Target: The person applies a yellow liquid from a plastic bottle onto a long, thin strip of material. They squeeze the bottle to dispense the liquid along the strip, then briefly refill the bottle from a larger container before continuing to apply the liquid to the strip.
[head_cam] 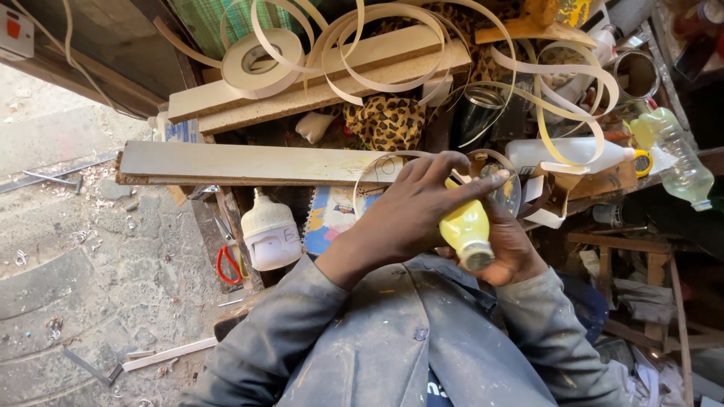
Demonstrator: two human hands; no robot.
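The left hand [411,215] wraps over the top of a small yellow bottle [467,234], fingers closed around it, while the right hand [513,252] cups it from beneath. Just beyond the grip lies a plank [241,162] under loose strips [558,83]

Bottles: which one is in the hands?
The small yellow bottle, clasped between the left hand and right hand. The white glue bottle and clear plastic bottle lie untouched on the cluttered bench behind.
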